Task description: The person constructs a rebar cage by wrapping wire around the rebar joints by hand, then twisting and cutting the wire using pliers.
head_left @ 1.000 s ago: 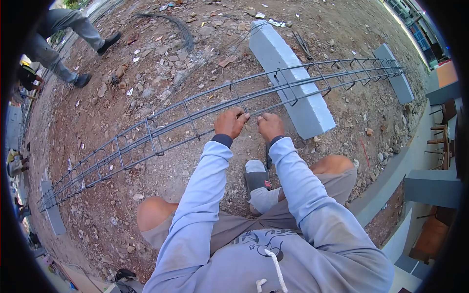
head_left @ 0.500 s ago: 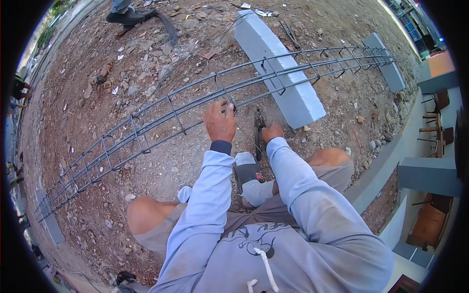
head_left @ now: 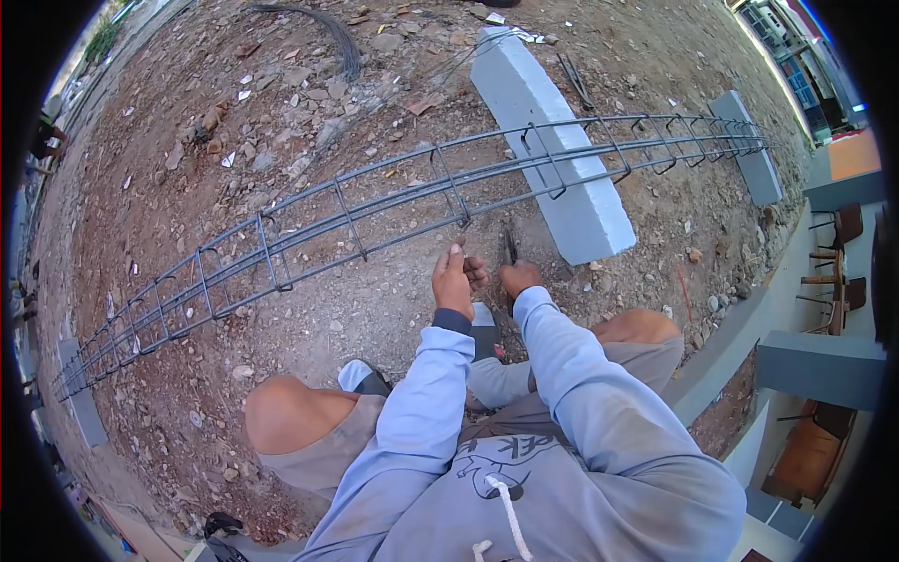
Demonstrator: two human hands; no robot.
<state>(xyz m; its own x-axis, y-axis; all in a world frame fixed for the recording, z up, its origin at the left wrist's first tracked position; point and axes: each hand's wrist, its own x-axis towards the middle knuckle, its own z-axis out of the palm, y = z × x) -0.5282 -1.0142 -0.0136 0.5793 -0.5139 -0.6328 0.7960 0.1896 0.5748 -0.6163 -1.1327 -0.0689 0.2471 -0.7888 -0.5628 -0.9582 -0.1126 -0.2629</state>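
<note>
My left hand (head_left: 457, 277) is just below the near bar of a long rebar cage (head_left: 412, 192), thumb up and fingers curled. Its fingertips look pinched, but anything between them is too small to make out. Close by on the right, my right hand (head_left: 520, 277) is closed around dark pliers (head_left: 508, 245), whose jaws point toward the cage. The cage has long bars with square stirrups along them. It rests across a grey block (head_left: 562, 159) right of my hands, with more supports at both ends.
Rubble and stones cover the dirt ground (head_left: 215, 393). A bundle of thin wire (head_left: 345, 47) lies at the upper left. Grey supports stand at the far right (head_left: 749, 159) and far left (head_left: 86, 412). Chairs (head_left: 847, 225) and a low concrete edge (head_left: 712, 365) are at right.
My left hand has come away from the cage bar, moving down and right toward my right hand. The pliers now point more upward. The view has shifted, and the other person's feet are mostly out of sight.
</note>
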